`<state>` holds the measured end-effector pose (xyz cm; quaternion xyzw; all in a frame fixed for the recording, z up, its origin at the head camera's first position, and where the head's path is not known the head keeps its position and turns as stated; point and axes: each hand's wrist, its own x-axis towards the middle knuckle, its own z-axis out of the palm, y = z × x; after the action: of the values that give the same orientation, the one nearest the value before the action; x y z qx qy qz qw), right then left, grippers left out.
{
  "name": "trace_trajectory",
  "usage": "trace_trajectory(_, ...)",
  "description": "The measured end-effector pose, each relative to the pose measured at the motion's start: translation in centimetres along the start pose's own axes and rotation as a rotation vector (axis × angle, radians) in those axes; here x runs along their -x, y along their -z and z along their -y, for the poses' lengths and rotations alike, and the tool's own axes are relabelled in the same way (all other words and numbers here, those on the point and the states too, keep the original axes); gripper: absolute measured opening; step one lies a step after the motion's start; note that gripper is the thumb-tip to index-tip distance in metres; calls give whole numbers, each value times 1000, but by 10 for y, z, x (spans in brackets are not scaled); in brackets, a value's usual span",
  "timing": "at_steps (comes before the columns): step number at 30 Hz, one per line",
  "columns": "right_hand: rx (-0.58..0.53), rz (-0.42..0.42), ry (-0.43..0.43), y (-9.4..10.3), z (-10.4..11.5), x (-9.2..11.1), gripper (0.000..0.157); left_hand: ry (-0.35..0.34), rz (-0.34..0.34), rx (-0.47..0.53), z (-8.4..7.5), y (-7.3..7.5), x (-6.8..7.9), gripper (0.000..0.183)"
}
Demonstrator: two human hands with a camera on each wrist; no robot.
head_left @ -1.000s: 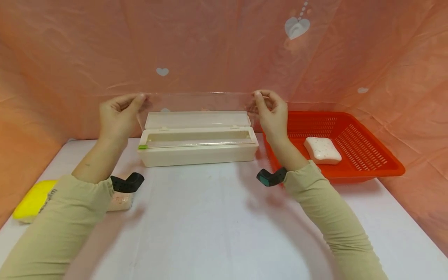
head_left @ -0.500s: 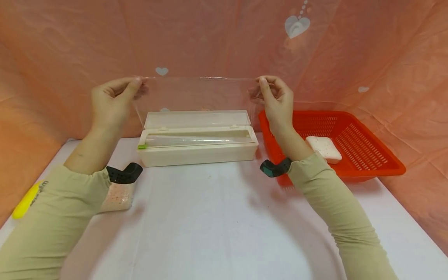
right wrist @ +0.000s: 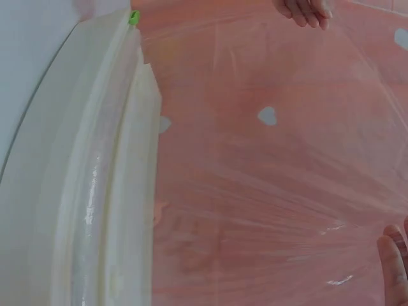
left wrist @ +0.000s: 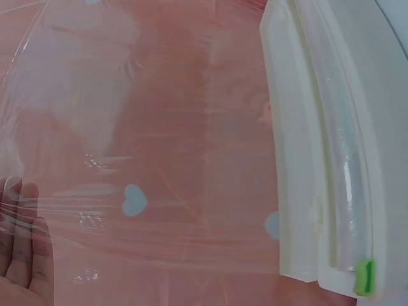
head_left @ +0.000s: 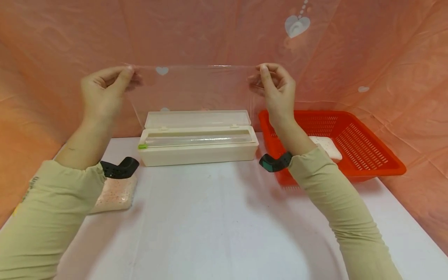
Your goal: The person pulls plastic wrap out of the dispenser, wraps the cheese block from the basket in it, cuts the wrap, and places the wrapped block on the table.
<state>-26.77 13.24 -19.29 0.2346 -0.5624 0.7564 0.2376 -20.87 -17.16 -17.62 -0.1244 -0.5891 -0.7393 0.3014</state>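
Observation:
A clear sheet of plastic wrap (head_left: 196, 87) stretches upright between my hands, rising from a roll (head_left: 199, 140) in a white dispenser box (head_left: 199, 155). My left hand (head_left: 105, 91) pinches the sheet's upper left corner between thumb and fingers. At the upper right corner, my right hand (head_left: 278, 91) pinches it the same way. The dispenser's lid (head_left: 197, 118) stands raised at the back, and a green slider (left wrist: 364, 277) sits at its left end. In the left wrist view, creases in the wrap (left wrist: 159, 217) run toward the left fingers.
Right of the dispenser stands a red basket (head_left: 381, 155) with a white speckled block (head_left: 327, 147) inside, partly behind my right forearm. A similar pinkish block (head_left: 117, 194) lies on the white table (head_left: 196, 225) by my left sleeve. Something yellow is mostly hidden behind that sleeve.
Both hands have risen, and the left has shifted outward. More wrap has come off the roll, so the sheet between the hands and the box is taller. The dispenser stays in place.

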Motion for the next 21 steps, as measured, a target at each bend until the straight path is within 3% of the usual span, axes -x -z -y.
trace_trajectory(12,-89,-13,-20,-6,20,-3,7,-6,-38,109,-13,-4,-5,6)
trace_trajectory(21,-101,-30,-1,-5,26,-4,7,-16,-20,109,-21,-10,-5,9)
